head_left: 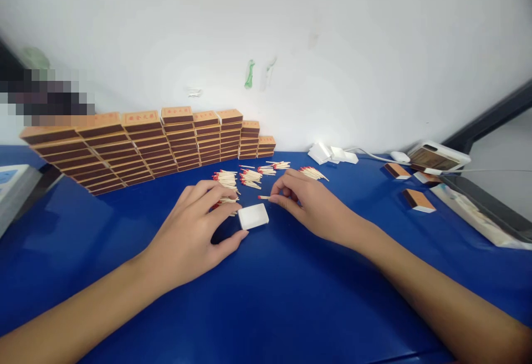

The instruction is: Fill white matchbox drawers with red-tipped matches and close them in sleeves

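A small white matchbox tray (253, 216) lies on the blue table. My left hand (195, 231) has its thumb at the tray's near left corner and its fingertips at the far left corner, steadying it. Whether the tray holds anything is hard to make out. Just beyond it, my right hand (301, 200) pinches a match (263, 198) between thumb and forefinger, its red head pointing left. Loose red-headed matches (250, 177) lie in small piles past both hands. One pile is partly hidden by my left fingers. Another heap of matches (313, 173) sits beyond my right hand.
Stacked matchboxes (178, 142) form a stepped row along the wall at left. White trays (330, 153) lie at the back. Toward the right are loose matchboxes (419, 200), a phone (439, 156), a white cable (369, 155) and a dark tray (486, 203).
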`<action>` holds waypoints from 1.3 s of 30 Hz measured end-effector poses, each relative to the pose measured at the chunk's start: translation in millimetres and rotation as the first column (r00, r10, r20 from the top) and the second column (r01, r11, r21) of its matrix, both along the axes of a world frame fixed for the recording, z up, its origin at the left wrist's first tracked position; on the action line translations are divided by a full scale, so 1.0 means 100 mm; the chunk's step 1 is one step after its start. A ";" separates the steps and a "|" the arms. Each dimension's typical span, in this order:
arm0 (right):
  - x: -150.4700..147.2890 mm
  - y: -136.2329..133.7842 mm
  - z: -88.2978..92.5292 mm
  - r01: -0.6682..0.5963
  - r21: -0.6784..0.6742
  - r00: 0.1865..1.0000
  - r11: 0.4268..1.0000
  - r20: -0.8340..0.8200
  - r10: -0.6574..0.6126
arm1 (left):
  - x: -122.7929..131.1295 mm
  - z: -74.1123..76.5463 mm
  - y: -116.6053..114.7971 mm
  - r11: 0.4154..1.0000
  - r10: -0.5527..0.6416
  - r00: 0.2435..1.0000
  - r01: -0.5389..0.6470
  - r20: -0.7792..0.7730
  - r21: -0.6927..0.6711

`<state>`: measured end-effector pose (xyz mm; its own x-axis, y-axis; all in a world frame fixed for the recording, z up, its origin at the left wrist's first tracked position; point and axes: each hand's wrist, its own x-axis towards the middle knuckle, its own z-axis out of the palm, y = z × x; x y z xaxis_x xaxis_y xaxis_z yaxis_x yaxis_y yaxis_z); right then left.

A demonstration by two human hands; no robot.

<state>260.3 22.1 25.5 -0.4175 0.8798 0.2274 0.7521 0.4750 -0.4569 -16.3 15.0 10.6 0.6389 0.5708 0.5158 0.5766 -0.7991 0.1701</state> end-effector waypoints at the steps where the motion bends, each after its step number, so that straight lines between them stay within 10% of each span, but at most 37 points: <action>1: -0.04 -0.05 0.03 -0.023 0.008 1.000 1.000 -0.011 0.023 | 0.00 0.00 0.00 1.000 0.000 1.000 0.000 -0.002 0.006; 10: -0.28 -0.27 0.05 -0.145 0.118 0.968 0.982 0.224 0.116 | 0.01 0.03 -0.02 0.999 -0.012 1.000 0.012 -0.002 0.032; 26: -0.24 0.38 -0.22 0.046 0.060 0.997 0.997 -0.068 -0.042 | -0.01 -0.01 -0.02 0.998 -0.040 0.999 0.041 -0.023 0.039; 39: 0.01 0.12 -0.03 -0.011 -0.081 1.000 0.997 -0.029 0.009 | -0.02 0.00 -0.01 0.999 -0.028 0.999 0.029 -0.016 0.022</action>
<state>261.8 34.6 22.4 -0.4208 0.8916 0.1674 0.7334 0.4429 -0.5157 -18.7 13.8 10.9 0.6629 0.5408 0.5178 0.5560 -0.8188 0.1432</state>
